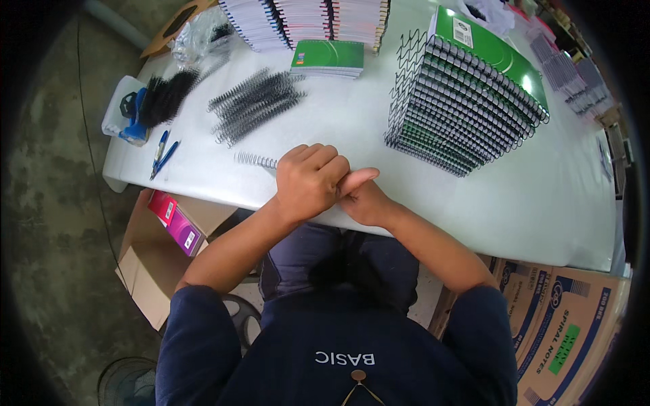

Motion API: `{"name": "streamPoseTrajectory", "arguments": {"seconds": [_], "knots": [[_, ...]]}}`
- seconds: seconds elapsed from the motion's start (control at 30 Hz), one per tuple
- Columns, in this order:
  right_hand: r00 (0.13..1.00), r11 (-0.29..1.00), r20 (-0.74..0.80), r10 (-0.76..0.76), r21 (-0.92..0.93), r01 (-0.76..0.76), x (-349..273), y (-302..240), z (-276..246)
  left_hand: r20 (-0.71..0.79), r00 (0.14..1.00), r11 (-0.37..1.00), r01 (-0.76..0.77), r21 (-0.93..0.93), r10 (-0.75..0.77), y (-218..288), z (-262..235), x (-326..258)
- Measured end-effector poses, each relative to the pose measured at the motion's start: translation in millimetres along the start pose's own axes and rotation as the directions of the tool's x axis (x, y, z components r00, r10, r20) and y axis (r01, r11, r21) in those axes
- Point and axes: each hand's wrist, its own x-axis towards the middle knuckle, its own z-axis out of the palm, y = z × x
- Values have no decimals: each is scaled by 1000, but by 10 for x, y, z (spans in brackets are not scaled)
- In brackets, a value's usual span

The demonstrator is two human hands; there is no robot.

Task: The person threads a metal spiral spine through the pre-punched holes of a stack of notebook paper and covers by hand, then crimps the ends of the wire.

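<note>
at the near edge of the white table, the left hand is curled into a loose fist over the right hand; the fingers are folded shut against each other, and whether they grip anything cannot be told. a short wire spiral lies just beside the left hand. further in, loose black spirals spread left of centre; a tall stack of green spiral notebooks stands toward the right edge. two blue pens lie near the left edge.
</note>
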Motion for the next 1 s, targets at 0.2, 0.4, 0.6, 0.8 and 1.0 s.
{"name": "streamPoseTrajectory", "arguments": {"seconds": [0.2,0.4,0.6,0.8,1.0], "knots": [[996,998,53,-65,-6,66,18,84,-2,-689,693,978,-138,159,210,7,-97,273],[999,992,10,-42,-116,43,29,-24,-96,-280,943,983,-185,1,178,-2,271,-361],[995,989,24,93,-121,-89,8,-58,-118,-177,961,976,-204,69,214,82,-183,-119],[990,991,44,130,-32,-129,21,-95,-119,-6,975,959,-221,-177,224,69,-398,59],[963,956,30,268,-130,-262,46,-115,-85,-22,949,945,-316,-87,315,53,-397,100]]}}
